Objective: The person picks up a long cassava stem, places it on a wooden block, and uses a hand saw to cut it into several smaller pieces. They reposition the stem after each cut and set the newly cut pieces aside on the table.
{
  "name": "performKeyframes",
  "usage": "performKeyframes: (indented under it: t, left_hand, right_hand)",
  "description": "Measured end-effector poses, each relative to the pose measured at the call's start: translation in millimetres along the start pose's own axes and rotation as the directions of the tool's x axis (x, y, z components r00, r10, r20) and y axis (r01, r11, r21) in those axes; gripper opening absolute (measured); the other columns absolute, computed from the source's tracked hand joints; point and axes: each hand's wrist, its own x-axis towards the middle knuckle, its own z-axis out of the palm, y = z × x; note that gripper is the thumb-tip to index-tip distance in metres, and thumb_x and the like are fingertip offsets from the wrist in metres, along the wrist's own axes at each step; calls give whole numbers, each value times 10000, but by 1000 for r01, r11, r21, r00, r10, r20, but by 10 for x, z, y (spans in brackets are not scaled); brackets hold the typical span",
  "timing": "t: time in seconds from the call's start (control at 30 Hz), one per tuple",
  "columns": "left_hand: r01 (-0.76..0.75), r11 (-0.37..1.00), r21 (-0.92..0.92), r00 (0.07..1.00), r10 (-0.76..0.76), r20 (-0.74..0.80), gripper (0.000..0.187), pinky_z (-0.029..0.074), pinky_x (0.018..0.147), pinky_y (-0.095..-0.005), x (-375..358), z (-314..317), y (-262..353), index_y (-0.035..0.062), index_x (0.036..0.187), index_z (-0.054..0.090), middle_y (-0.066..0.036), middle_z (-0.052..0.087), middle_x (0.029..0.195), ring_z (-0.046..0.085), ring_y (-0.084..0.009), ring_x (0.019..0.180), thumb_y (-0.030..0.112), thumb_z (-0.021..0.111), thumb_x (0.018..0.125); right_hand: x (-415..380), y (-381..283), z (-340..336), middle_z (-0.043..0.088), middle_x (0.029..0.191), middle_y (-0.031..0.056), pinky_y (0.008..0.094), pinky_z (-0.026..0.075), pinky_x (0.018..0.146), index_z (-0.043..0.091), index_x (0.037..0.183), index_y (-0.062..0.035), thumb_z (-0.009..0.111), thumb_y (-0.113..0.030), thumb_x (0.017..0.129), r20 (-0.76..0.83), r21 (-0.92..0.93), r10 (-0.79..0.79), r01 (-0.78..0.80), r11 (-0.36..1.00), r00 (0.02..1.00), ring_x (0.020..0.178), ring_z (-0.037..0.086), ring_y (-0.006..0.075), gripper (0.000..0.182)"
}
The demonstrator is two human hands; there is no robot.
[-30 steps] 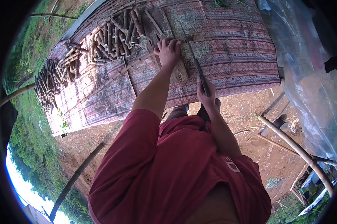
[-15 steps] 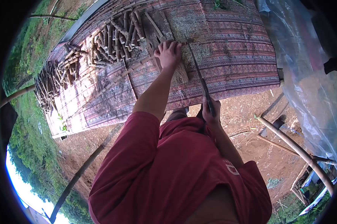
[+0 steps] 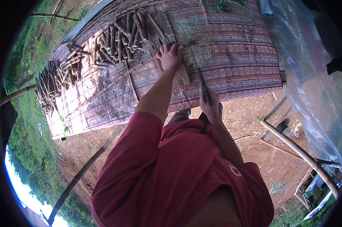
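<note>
My left hand (image 3: pixel 170 57) is closed over a long woody stem (image 3: pixel 138 66), pressing it down on a worn wooden board (image 3: pixel 183 75). The stem runs leftward from under my palm across the patterned cloth, and its short end pokes out on the right of my fingers. My right hand (image 3: pixel 211 101) grips the dark handle of a hand saw (image 3: pixel 202 80). Its thin blade points away from me and lies across or beside the stem's end, just right of my left fingertips; contact is hard to make out.
Many cut stem pieces (image 3: pixel 112 42) lie piled on the cloth-covered table (image 3: pixel 239 64), with another bundle (image 3: pixel 49 85) at its left end. Sawdust (image 3: pixel 182 28) covers the cloth beyond the board. Plastic sheeting (image 3: pixel 299 56) hangs on the right, and a wooden pole (image 3: pixel 297 151) leans below it.
My right hand has pushed the saw forward, toward the table, and slightly left. My left hand stays nearly in place on the stem.
</note>
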Motion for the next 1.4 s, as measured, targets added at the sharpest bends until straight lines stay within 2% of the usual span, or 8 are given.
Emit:
performKeyframes:
  t: [0.2, 0.4, 0.53, 0.67, 0.77, 1.0, 1.2, 1.4]
  left_hand:
    - [0, 1000, 15, 1000, -1, 12, 320, 240, 1089, -534, 3, 36, -22, 274, 1155, 727, -7, 586, 1269, 465, -253, 1269, 495, 591, 968]
    - [45, 999, 12, 999, -45, 23, 329, 244, 1084, -550, 26, 7, 40, 264, 1165, 720, -11, 596, 1269, 466, -263, 1269, 493, 585, 972]
    - [18, 1000, 5, 999, -18, 29, 332, 239, 1089, -559, 11, -26, 49, 259, 1163, 718, -15, 601, 1270, 459, -267, 1280, 494, 575, 976]
    - [-40, 998, -47, 999, 41, 13, 334, 239, 1092, -558, 3, 22, -30, 264, 1170, 713, -11, 598, 1282, 453, -269, 1292, 495, 563, 982]
    - [41, 999, 18, 998, -42, 40, 339, 239, 1093, -560, 8, -23, 57, 261, 1182, 708, -14, 588, 1295, 453, -272, 1293, 493, 557, 985]
    - [73, 997, -5, 996, -73, 55, 361, 225, 1103, -561, 46, -30, 66, 263, 1197, 704, -31, 579, 1303, 449, -272, 1294, 511, 553, 983]
    - [34, 999, -6, 998, -34, 45, 335, 238, 1092, -556, 31, -47, 47, 264, 1189, 710, -23, 579, 1290, 457, -281, 1276, 486, 579, 974]
    - [50, 999, 14, 999, -50, 3, 316, 241, 1089, -546, 53, -23, 63, 254, 1172, 714, -26, 580, 1277, 460, -277, 1267, 463, 587, 972]
  right_hand:
    - [-47, -13, -49, 505, 567, 135, 375, 385, 466, 568, 772, -16, 662, -170, 992, 22, -5, 40, -40, 999, 999, 450, 492, 271, 284]
    - [-462, 43, -227, 497, 556, 94, 355, 363, 471, 582, 776, -13, 625, -209, 1027, 94, -98, 46, -37, 995, 995, 474, 463, 164, 321]
    - [-284, 174, -166, 451, 545, 39, 319, 334, 468, 553, 740, -16, 606, -207, 1041, 14, 16, 40, -40, 999, 999, 516, 426, 84, 360]
    - [376, 142, 110, 470, 531, 66, 351, 359, 457, 587, 746, -26, 657, -239, 1010, 27, 15, 51, -51, 999, 998, 442, 445, 134, 347]
    - [360, 205, 214, 465, 527, 61, 341, 353, 453, 581, 745, -27, 666, -220, 1003, -53, -13, -49, 48, 999, 997, 436, 434, 141, 333]
    - [-256, 252, -129, 466, 534, 82, 338, 356, 456, 573, 749, -26, 662, -203, 1004, -24, 30, 28, -27, 999, 999, 458, 450, 152, 322]
    - [539, 185, 221, 469, 534, 97, 354, 354, 463, 575, 738, -25, 642, -261, 1016, -13, 2, -20, 20, 1000, 1000, 456, 450, 158, 371]
    - [-177, 397, 64, 442, 532, 65, 345, 336, 462, 562, 728, -24, 651, -202, 1009, -14, -12, 6, -6, 1000, 1000, 483, 418, 112, 344]
